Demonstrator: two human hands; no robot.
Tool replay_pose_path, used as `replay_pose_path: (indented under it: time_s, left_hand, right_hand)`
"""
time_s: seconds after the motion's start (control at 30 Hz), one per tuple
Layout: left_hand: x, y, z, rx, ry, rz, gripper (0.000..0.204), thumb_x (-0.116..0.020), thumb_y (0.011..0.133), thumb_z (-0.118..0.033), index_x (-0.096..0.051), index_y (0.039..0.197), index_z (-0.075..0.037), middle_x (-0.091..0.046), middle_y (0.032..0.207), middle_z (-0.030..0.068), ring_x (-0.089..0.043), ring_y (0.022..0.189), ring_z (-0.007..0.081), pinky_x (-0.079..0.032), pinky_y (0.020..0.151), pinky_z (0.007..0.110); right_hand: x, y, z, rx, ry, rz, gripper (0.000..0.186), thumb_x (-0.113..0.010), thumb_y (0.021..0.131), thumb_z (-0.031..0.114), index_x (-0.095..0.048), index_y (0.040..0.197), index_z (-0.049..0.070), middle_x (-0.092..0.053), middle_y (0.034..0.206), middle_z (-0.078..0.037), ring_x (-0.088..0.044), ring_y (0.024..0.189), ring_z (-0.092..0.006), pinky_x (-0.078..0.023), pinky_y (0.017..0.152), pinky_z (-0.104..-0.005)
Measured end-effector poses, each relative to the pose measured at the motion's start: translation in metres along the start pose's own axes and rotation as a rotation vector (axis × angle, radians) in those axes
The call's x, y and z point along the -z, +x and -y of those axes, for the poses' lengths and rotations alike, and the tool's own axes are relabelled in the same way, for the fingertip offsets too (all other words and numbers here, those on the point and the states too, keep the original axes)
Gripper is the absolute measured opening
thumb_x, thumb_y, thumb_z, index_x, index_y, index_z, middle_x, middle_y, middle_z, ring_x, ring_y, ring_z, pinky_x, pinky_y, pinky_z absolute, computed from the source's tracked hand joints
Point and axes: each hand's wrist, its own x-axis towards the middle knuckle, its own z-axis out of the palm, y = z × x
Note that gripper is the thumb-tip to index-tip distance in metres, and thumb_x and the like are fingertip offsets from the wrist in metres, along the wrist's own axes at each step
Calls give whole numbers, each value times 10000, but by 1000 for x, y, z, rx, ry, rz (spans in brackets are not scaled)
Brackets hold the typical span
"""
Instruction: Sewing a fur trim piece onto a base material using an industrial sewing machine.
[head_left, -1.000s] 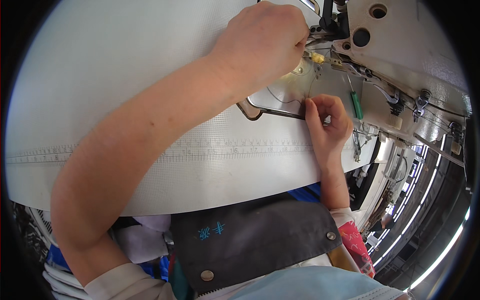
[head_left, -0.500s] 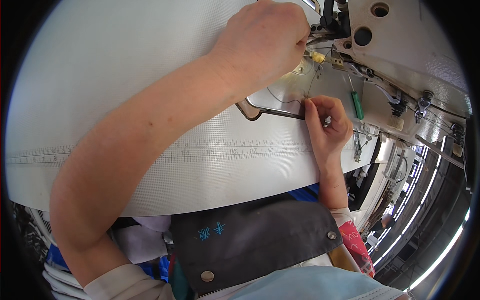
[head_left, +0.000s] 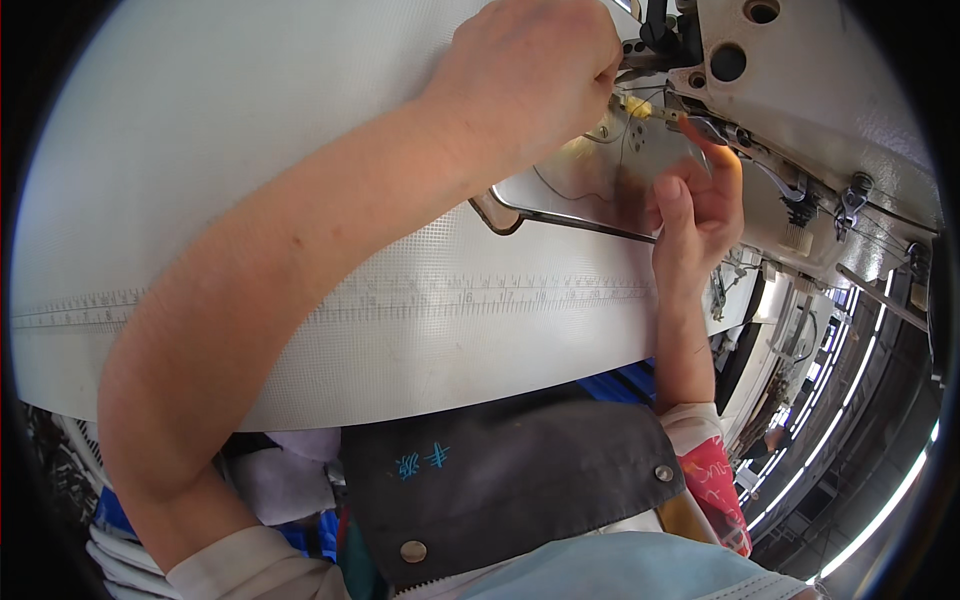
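Note:
My left hand (head_left: 535, 75) is beside the needle area of a white sewing machine (head_left: 820, 90). Its back faces up and the fingers curl in at the machine; whatever they grip is hidden. My right hand (head_left: 700, 210) is raised by the machine head, fingers apart, thumb up and nothing visible held. Its index fingertip reaches a small metal lever (head_left: 708, 130) on the machine's underside. A dark thread (head_left: 575, 193) runs loosely over the shiny metal plate (head_left: 560, 170) between my hands. Just right of my left hand sits a small yellow part (head_left: 637, 106).
The white table (head_left: 250, 130) carries a printed ruler strip (head_left: 470, 297) along its near side. A cut-out edge (head_left: 500, 212) borders the plate. Spring tension parts (head_left: 797, 212) hang off the machine at right. A dark apron (head_left: 510, 470) covers my lap.
My right hand has let go of the thread and moved up and right to the machine, its index finger now stretched out. It now covers the green-handled tool. My left hand stays put.

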Motion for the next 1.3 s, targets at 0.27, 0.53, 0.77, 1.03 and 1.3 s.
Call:
replay_pose_path:
  time_s: [0.27, 0.53, 0.77, 1.03, 1.3]
  left_hand:
    - [1, 0, -3, 21, -63, 5, 169, -555, 765, -72, -617, 675, 57, -590, 629, 198, -604, 597, 313, -487, 601, 382]
    - [6, 0, -9, 73, -53, 49, 182, -557, 789, -83, -634, 692, 50, -602, 626, 176, -608, 585, 269, -491, 583, 359]
    - [7, 0, -14, 95, -37, 60, 173, -575, 790, -96, -645, 704, 36, -607, 617, 154, -608, 579, 250, -499, 584, 345]
    - [4, -2, -13, 45, -39, -8, 168, -575, 785, -90, -649, 705, 38, -611, 627, 160, -609, 583, 264, -499, 589, 349]
    - [-1, -1, -10, 73, -53, 6, 175, -570, 781, -93, -645, 707, 47, -602, 627, 176, -604, 578, 278, -485, 587, 354]
  right_hand:
    - [-15, 31, -11, 25, -277, 80, 107, -661, 790, 52, -662, 867, -23, -579, 604, 6, -463, 460, -24, -320, 397, -163]
    - [-18, 32, -12, 61, -270, 84, 148, -631, 808, 30, -670, 949, 4, -608, 638, 18, -469, 472, -15, -317, 398, -157]
    - [-21, 34, -13, 92, -224, 37, 98, -614, 810, 13, -667, 891, 0, -596, 583, 10, -477, 462, -29, -363, 432, -175]
    - [-16, 33, -17, 117, -254, 45, 139, -593, 838, 42, -661, 946, -13, -582, 599, 5, -454, 444, -29, -304, 376, -166]
    - [-18, 32, -16, 45, -227, 49, 122, -580, 841, 38, -654, 917, -22, -562, 578, -5, -444, 434, -37, -301, 375, -173]
